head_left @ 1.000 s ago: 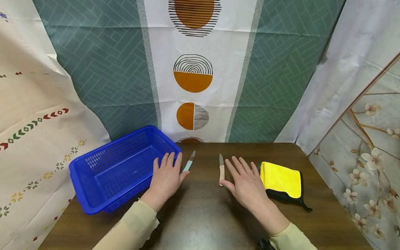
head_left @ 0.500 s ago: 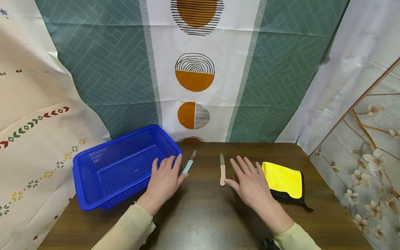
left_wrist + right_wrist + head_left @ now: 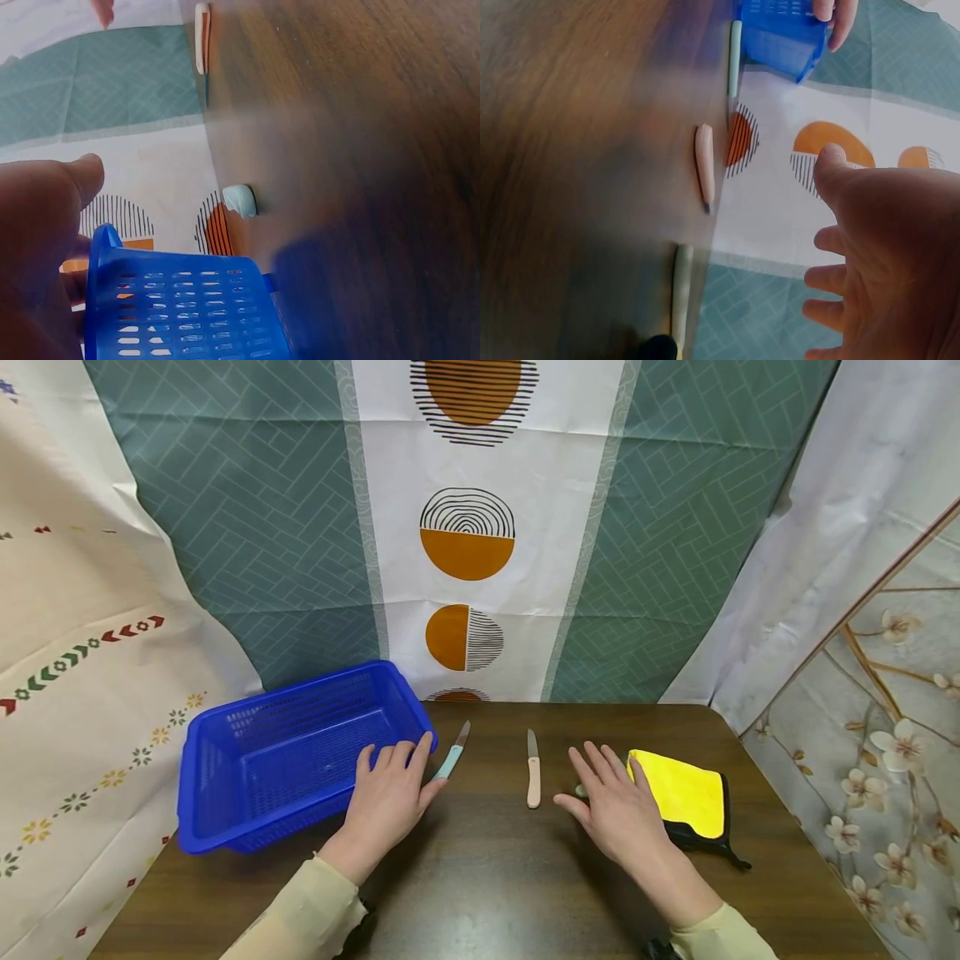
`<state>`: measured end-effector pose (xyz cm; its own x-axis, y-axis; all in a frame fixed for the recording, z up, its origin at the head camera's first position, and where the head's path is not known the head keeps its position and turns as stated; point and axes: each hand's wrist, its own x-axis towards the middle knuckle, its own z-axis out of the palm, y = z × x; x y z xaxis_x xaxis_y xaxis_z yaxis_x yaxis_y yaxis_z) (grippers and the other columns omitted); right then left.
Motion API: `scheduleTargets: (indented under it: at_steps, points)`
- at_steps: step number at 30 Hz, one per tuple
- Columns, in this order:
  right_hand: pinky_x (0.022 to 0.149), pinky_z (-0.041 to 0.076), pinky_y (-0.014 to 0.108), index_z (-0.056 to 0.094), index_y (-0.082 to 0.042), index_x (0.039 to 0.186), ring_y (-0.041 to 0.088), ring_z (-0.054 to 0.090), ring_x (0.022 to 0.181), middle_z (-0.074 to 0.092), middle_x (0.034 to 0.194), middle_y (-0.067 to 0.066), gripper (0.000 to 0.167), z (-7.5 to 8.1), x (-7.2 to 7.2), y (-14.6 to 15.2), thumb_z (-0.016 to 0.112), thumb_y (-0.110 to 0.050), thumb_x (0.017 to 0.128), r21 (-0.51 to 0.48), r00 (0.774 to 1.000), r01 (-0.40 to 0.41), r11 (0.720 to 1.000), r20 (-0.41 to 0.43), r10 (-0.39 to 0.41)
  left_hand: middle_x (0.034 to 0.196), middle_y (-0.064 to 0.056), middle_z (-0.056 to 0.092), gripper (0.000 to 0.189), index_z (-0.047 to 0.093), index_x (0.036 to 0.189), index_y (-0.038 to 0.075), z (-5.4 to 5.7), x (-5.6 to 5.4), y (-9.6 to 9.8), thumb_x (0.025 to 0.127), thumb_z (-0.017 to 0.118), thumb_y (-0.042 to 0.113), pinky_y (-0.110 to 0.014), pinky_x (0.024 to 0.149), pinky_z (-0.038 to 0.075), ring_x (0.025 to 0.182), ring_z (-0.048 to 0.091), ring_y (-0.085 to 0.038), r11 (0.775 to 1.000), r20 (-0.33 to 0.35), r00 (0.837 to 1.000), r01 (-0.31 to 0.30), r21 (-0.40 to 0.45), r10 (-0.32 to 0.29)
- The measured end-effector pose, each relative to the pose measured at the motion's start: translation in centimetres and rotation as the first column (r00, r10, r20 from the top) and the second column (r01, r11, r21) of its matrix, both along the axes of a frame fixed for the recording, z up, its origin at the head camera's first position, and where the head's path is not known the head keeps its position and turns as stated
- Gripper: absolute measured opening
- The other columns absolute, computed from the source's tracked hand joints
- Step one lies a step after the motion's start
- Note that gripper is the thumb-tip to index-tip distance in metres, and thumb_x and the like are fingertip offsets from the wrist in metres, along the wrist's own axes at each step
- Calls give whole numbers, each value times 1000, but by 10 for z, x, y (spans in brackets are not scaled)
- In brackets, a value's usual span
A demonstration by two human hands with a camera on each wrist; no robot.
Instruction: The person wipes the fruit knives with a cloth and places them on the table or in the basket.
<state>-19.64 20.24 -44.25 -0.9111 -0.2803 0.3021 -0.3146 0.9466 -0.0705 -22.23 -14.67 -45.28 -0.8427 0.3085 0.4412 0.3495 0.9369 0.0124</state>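
In the head view, my left hand point(image 3: 386, 797) lies over the right end of a blue perforated plastic basket point(image 3: 258, 837), fingers spread and thumb apart. In the left wrist view the fingertips are at the basket's rim point(image 3: 96, 300); I cannot tell how firmly they touch. Just right of that hand lies a small knife with a light-blue handle point(image 3: 450, 762). A pink-handled knife point(image 3: 533, 781) lies mid-table. My right hand point(image 3: 618, 814), fingers spread, is over a pale green handle point(image 3: 681, 292), mostly hidden in the head view. It grips nothing.
A folded yellow cloth point(image 3: 678, 793) with black trim and a loop lies right of my right hand. The brown wooden table point(image 3: 480, 885) ends at a patterned curtain point(image 3: 487, 635) behind. More fabric hangs at both sides.
My right hand has shifted right, uncovering part of the pale green handle. The basket has turned slightly, its near left corner moving away from me, while my left hand stays at its right end.
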Motion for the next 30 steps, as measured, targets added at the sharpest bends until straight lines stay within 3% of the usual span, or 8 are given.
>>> scheduleTargets:
  at_steps: [7,16,23,30]
  points:
    - [125,26,72,52,-7,164,45,42,156,50,166,22,79,-4,-1,11,73,-53,104,-3,1000,15,1000,0,-15,125,-19,69,71,57,158,4,1,1,-2,106,73,49,-71,116,37,119,65,-40,999,11,1000,-10,35,10]
    - [121,29,75,51,-7,164,48,43,154,49,166,25,78,-9,-4,26,72,-54,105,8,999,42,999,14,-42,117,-19,70,64,63,152,3,-1,1,-5,106,74,47,-70,114,38,115,66,-40,999,-25,1000,-15,40,16]
    - [121,27,77,50,-5,164,50,42,154,47,166,27,78,-13,-15,46,68,-55,107,28,992,95,995,76,-96,114,-18,71,57,68,146,6,-5,1,-10,107,73,47,-71,113,39,110,67,-40,998,-65,997,-25,53,29]
    - [120,22,79,44,-2,166,57,37,153,39,168,33,80,-21,-25,79,62,-55,109,13,966,171,985,193,-171,110,-17,72,53,71,142,7,-5,1,-15,109,70,47,-71,113,39,107,69,-39,997,-80,996,-21,73,27]
